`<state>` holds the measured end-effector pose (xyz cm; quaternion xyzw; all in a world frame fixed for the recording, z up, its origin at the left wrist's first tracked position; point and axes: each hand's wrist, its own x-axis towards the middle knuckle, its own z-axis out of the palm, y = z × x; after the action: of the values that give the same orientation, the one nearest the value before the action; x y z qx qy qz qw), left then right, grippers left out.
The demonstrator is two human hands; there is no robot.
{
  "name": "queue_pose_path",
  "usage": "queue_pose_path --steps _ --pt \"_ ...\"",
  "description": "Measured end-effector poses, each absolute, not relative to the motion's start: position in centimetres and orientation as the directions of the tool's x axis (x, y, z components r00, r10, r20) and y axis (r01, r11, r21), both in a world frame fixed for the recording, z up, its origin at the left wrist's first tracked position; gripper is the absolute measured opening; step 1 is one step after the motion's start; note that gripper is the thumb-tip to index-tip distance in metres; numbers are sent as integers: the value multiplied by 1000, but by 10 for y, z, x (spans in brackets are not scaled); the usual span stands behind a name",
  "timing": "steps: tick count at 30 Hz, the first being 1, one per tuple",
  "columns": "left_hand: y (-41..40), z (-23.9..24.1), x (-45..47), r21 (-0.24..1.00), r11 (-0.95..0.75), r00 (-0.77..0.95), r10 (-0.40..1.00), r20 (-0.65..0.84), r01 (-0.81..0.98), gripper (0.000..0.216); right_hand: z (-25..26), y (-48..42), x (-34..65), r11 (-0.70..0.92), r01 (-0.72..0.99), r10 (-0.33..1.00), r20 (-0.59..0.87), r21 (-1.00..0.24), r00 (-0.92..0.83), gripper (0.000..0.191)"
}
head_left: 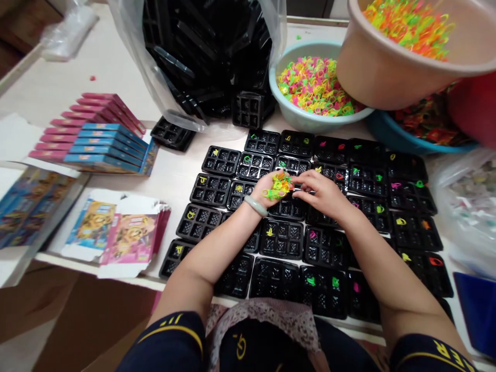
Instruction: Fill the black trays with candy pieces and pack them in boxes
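The left hand [266, 187], upturned and loosely cupped, bears plastic rings [279, 187] above black compartment trays [282, 238]; just right, the right hand's [322, 192] fingers half-curl, pinch unclear.

Small bright plastic pieces [279, 185], yellow, green and orange, lie in a loose heap on the upturned palm of the left hand [267, 182], with the right hand [323, 192] close against the heap's edge; black plastic trays [275, 276], shiny and divided into small square compartments, lie flat and close together in rows on the pale surface [220, 135]; many carry one or two such pieces, yellow, green, pink or orange-red, mostly in their far compartments
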<state>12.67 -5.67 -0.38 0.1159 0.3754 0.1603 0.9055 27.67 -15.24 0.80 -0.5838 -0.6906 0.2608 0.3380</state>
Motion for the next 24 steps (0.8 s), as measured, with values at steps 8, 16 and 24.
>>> queue_pose_path --steps 8,16,24 --pt "-57 -5 129 322 922 654 382 -654 -216 31 -6 -154 268 62 424 990 108 -904 87 19" --pt "-53 -13 124 341 917 701 382 -602 -207 26 -29 -117 310 -95 714 945 161 -694 283 18" --pt "-50 -5 113 376 903 705 406 -582 -210 29 -28 -114 318 -59 806 965 174 -588 198 15"
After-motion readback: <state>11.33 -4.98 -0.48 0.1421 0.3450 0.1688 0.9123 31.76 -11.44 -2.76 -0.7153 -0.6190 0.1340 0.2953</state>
